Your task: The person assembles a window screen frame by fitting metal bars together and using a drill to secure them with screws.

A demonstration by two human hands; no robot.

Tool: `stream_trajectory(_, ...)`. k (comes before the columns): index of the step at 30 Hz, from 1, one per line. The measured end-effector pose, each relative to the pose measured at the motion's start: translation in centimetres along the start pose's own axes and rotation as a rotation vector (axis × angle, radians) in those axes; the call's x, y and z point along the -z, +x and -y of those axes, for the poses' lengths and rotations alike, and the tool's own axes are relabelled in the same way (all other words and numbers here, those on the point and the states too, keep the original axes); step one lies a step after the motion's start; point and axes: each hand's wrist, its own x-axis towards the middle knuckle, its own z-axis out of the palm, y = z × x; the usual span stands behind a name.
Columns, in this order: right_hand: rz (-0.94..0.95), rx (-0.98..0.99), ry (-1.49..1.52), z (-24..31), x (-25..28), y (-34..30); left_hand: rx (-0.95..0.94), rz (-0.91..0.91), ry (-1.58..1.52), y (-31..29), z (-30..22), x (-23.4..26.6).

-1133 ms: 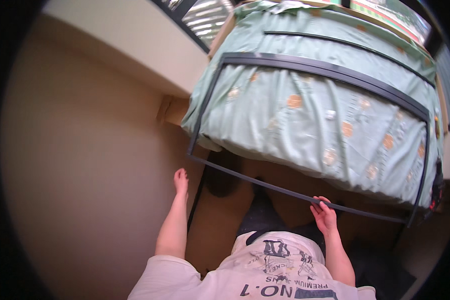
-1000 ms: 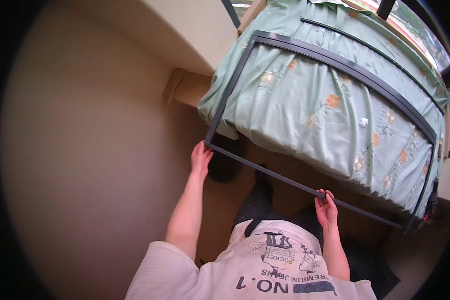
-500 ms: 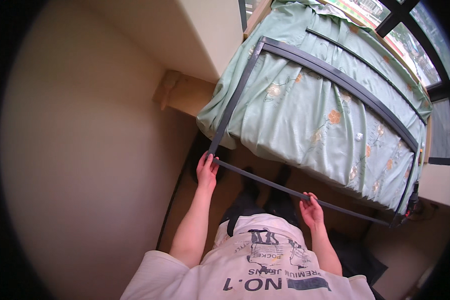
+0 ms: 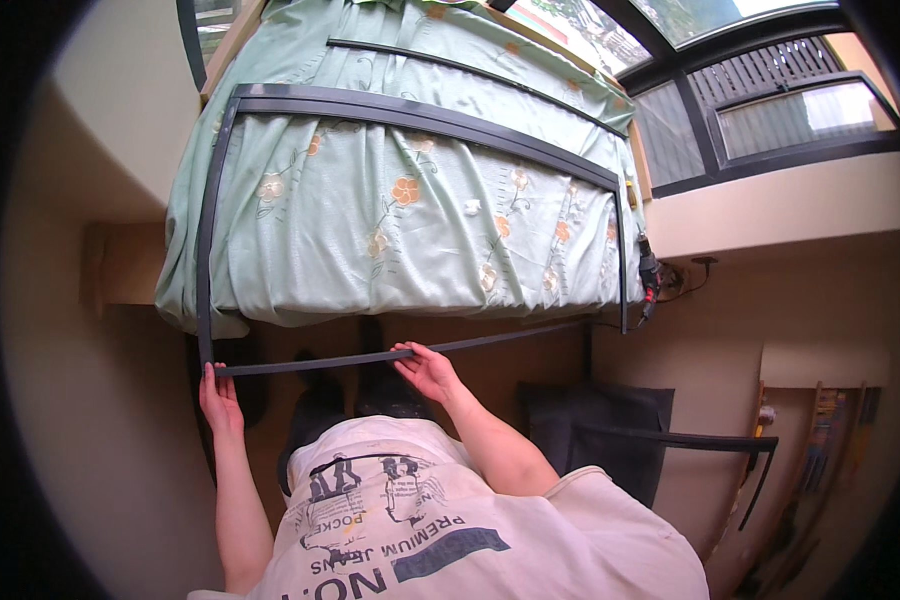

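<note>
Dark metal frame [image 4: 420, 117], one, upper middle of the view, over or just before a pale green flowered cloth [image 4: 355, 255]: upper corners met, finished by my judgement. Thin lower bar [image 4: 310, 365], one, left of centre: left end met the frame's corner; right end lay near the right side's foot, whether fastened I could not tell. Left hand [image 4: 222, 398]: fingers pinched that left corner. Right hand [image 4: 430, 375]: fingers and thumb held the bar lightly. Outstanding, I judged: the lower right corner, unconfirmed. Bent dark bar [image 4: 670, 439], lower right, apart from the frame. Power tool [image 4: 650, 275], right of centre, beside the cloth, unhandled. White shirt [image 4: 530, 520], mine, lower middle: dark lettering, upside down, partly legible, not transcribed; printed figures. No marking discernible on the metal.
</note>
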Motion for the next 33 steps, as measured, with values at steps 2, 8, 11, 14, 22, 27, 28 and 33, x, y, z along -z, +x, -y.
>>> stream_trajectory(2,-0.024,-0.014,0.002,-0.2,0.3,0.2,0.032,0.022,-0.004,0.1,0.7,-0.2)
stream_trajectory(8,-0.219,-0.146,-0.124,-1.6,-2.4,-2.7,-0.057,-0.042,-0.372,0.6,3.9,-1.8)
stream_trajectory(11,-0.253,-0.29,-0.642,0.5,-5.3,-4.5,-0.099,-0.176,-0.432,-0.2,4.1,-5.0)
stream_trajectory(14,0.075,-0.155,-1.722,0.9,-12.4,-3.6,-0.114,-0.246,-0.455,-0.3,4.4,-6.1)
stream_trajectory(22,1.648,1.297,-2.105,-15.7,-36.6,7.7,-0.144,-0.376,-0.43,-2.0,2.3,-8.0)
stream_trajectory(27,1.638,1.23,-2.371,-20.4,-35.9,10.5,-0.112,-0.458,-0.407,-2.4,1.2,-8.8)
stream_trajectory(28,1.576,1.235,-2.376,-20.6,-35.7,10.7,-0.108,-0.477,-0.404,-2.3,1.4,-8.7)
stream_trajectory(33,1.617,1.258,-2.348,-20.9,-35.2,11.1,-0.084,-0.499,-0.443,-2.5,1.8,-8.6)
